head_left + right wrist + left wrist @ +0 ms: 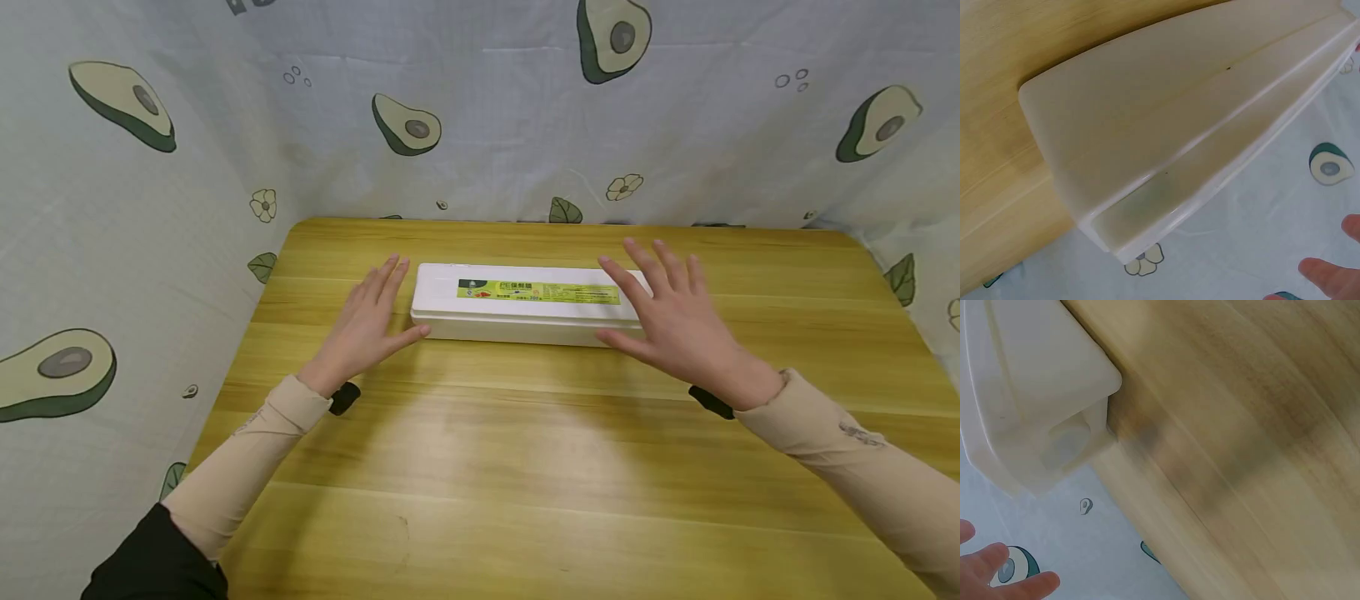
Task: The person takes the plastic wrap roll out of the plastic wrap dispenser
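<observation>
A long white cling film box (525,329) with a yellow-green label (540,292) lies lengthwise across the wooden table. Beside its left end is my left hand (365,321), fingers straight and thumb tip at the front left corner. My right hand (678,321) is spread at the other end, its thumb and index finger overlapping the box in the head view and hiding that end. The left wrist view shows the box's end wall (1035,375) with a rounded recess. In the right wrist view, the long front side (1147,112) fills the middle, with fingertips (1322,275) at lower right.
The wooden table (487,467) stretches toward me in front of the box. Behind it and at the sides hangs a pale cloth (480,75) printed with avocados, leaves and flowers. A black band (345,398) sits at my left wrist, another (711,402) at my right.
</observation>
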`<control>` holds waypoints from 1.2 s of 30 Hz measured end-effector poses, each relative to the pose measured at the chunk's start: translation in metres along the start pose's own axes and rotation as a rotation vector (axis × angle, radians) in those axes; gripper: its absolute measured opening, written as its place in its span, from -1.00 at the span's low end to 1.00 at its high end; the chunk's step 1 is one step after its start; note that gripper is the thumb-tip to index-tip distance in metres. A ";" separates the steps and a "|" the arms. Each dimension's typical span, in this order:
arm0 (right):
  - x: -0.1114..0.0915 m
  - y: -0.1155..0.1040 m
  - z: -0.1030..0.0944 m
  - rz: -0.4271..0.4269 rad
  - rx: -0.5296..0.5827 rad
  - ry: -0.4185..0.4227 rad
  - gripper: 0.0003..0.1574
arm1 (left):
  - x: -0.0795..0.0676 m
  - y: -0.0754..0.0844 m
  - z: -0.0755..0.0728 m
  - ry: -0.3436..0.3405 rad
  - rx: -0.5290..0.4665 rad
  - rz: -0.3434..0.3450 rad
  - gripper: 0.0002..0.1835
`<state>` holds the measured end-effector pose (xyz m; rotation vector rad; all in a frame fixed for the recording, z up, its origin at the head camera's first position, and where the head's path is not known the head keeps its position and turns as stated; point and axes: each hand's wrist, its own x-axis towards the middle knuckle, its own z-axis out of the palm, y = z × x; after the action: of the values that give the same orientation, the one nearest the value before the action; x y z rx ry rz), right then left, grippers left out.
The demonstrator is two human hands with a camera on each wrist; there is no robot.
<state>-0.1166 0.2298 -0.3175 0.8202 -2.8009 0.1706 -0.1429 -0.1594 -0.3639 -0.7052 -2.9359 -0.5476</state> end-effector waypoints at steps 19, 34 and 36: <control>0.017 -0.013 0.010 -0.041 0.028 0.008 0.07 | 0.004 -0.003 0.013 0.018 -0.112 0.012 0.04; 0.031 -0.025 0.020 -0.069 0.073 -0.009 0.04 | 0.006 -0.014 0.025 -0.021 -0.271 -0.051 0.08; 0.033 -0.027 0.022 -0.073 0.075 -0.013 0.04 | 0.007 -0.015 0.027 -0.031 -0.309 -0.069 0.10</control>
<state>-0.1332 0.1864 -0.3301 0.9428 -2.7858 0.2607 -0.1552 -0.1594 -0.3930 -0.6435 -2.9445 -1.0218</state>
